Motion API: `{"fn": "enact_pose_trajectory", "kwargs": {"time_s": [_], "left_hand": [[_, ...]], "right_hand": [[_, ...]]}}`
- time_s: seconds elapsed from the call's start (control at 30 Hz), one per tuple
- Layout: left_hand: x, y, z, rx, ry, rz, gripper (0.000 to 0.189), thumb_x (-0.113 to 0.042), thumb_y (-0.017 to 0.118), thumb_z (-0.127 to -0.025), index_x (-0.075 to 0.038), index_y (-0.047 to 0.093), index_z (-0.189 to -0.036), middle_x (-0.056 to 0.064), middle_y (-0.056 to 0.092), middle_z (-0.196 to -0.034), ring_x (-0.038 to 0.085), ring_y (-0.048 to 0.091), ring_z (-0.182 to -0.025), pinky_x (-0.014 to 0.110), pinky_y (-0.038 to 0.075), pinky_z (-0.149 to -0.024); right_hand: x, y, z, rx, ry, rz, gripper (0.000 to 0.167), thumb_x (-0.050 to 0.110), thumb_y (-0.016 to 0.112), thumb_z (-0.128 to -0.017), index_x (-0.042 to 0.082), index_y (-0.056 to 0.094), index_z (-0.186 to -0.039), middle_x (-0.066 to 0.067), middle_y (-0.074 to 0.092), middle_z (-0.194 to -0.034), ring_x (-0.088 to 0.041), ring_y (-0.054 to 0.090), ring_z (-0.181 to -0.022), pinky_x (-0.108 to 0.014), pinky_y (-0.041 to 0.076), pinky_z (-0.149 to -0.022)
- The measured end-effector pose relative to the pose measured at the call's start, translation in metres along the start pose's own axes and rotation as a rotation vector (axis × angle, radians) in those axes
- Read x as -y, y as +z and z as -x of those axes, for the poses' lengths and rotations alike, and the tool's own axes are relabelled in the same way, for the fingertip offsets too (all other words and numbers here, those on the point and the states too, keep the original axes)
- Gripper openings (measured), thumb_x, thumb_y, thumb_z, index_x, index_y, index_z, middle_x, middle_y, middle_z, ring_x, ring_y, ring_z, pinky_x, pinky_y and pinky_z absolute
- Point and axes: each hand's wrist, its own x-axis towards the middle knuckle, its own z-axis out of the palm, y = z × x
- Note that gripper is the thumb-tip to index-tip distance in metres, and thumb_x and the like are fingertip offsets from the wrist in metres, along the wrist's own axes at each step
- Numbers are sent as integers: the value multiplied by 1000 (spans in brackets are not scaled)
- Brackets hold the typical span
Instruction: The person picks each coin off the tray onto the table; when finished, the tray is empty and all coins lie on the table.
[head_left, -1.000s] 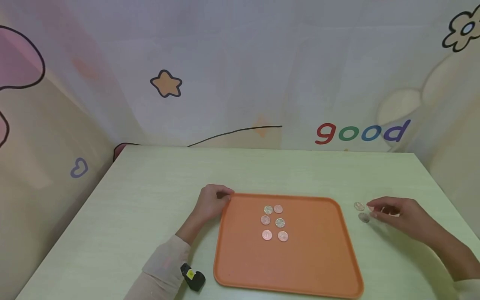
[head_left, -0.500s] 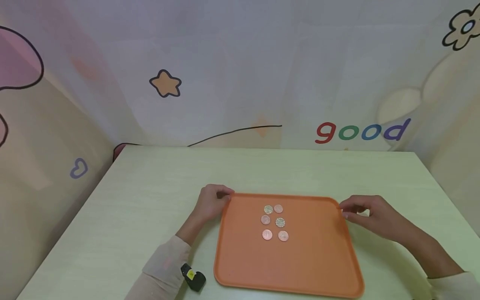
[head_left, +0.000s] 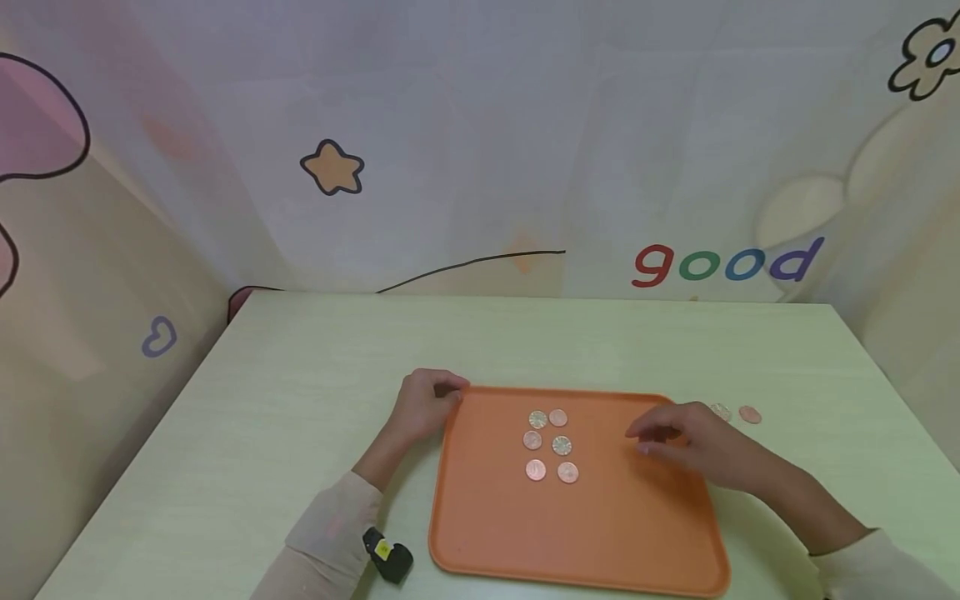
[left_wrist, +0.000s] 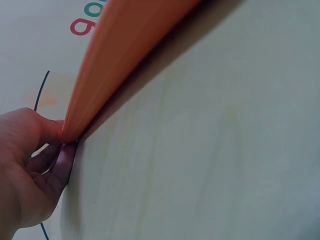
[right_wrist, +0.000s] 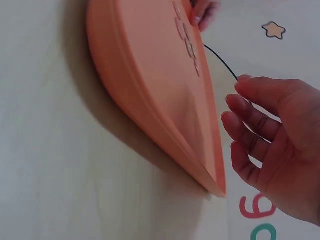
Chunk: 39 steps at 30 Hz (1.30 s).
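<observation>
An orange tray [head_left: 622, 533] lies on the table, with several coins, some pinkish and some paler, among them this coin [head_left: 567, 472], on its upper middle. My left hand [head_left: 425, 406] pinches the tray's far left corner, with the thumb on one side of the rim and the fingers on the other in the left wrist view. Over the right part of the tray hovers my right hand [head_left: 701, 446], fingers bent and fingertips close together, pointing left. No coin shows at those fingertips [right_wrist: 240, 84] in the right wrist view, and I cannot tell whether they hold one.
On the table [head_left: 337, 342] right of the tray lie a pale coin [head_left: 721, 412], partly behind the right hand, and a pinkish coin [head_left: 750, 414]. A black device [head_left: 387, 557] sits by the left sleeve. A printed cloth [head_left: 465, 150] rises behind the table.
My right hand has moved left from the loose coins to over the tray. A darker coin seen earlier beside those coins no longer shows. My left hand stays at its corner.
</observation>
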Motion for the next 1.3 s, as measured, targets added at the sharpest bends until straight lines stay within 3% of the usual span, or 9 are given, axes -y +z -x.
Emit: {"fn": "enact_pose_trajectory", "kwargs": {"time_s": [0.13,0.23,0.57,0.7,1.03,1.3], "left_hand": [[-1,0,0,-2,-1,-4,18,4,66,-90,-3,80,-99,14,79,-101,28,73,-97,42,58,-88],[-2,0,0,-5,-3,-9,18,3,66,-90,-3,80,-99,13,79,-101,28,72,-98,42,58,-88],[-3,-1,1,-1,-6,8,18,4,65,-90,-3,80,-99,13,79,-102,28,72,-98,42,58,-88],[-3,-1,1,0,-10,8,18,4,65,-91,-3,80,-99,13,79,-102,27,72,-98,42,58,-89],[-5,-1,2,3,-21,14,18,4,65,-91,-3,80,-100,14,79,-103,28,72,-99,43,58,-90],[-7,-1,2,-7,-23,0,18,3,66,-90,-2,80,-99,14,79,-102,29,72,-101,44,57,-91]], "right_hand": [[8,9,-6,71,58,-74,15,19,72,-94,11,76,-106,-1,77,-103,7,61,-94,-19,55,-82],[12,18,-10,92,55,-106,13,18,72,-94,12,76,-105,0,77,-102,6,61,-94,-19,55,-82],[18,41,-22,107,-34,-114,13,23,76,-92,17,76,-104,5,76,-100,1,63,-93,-21,54,-86],[20,49,-28,114,-32,-100,14,23,76,-91,22,76,-105,10,74,-100,0,62,-93,-21,53,-87],[16,62,-33,94,5,-136,19,18,80,-87,23,75,-104,10,67,-89,-2,55,-80,-19,49,-71],[18,65,-36,62,8,-77,21,25,83,-84,19,76,-103,9,63,-83,0,49,-72,-17,44,-64]]}}
